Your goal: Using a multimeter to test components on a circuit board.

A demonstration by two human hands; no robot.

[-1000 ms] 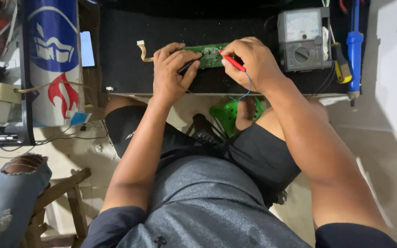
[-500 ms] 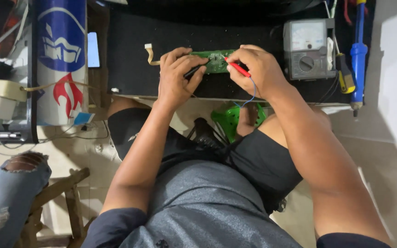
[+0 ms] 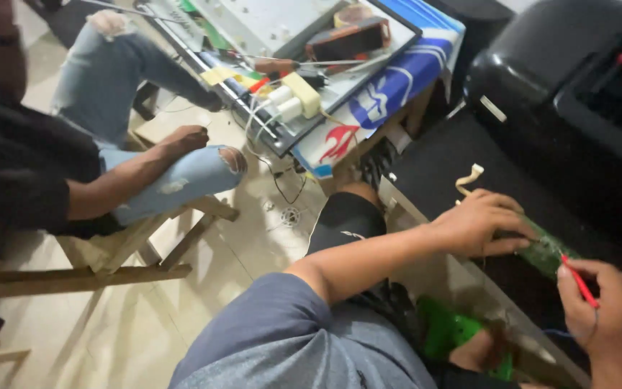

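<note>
While the left hand (image 3: pixel 480 223) lies flat over the near end of a narrow green circuit board (image 3: pixel 545 252), its fingers (image 3: pixel 516 245) are pressed together on the board's top face, pinning it to the black worktop (image 3: pixel 462 155). The right hand (image 3: pixel 606 317) pinches a thin red probe (image 3: pixel 579 281) between thumb and forefinger, tip angled toward the board just beyond the left fingertips; the other right fingers are curled in.

Board: thin, stiff, light, probably brittle at the solder joints and slippery on the mat. Judged best held by its long edges or pressed down at a bare end, clear of components.

A cream ribbon connector (image 3: pixel 468 180) lies just above the left hand. Below both hands, something bright green (image 3: pixel 448 331) shows beside the person's knee.

Well away to the left, a blue-and-white cloth (image 3: pixel 397 79) drapes a low stand carrying an opened flat panel (image 3: pixel 268 29) with loose wires. Another person in torn jeans (image 3: pixel 181 173) sits on a wooden stool (image 3: pixel 109 252).
</note>
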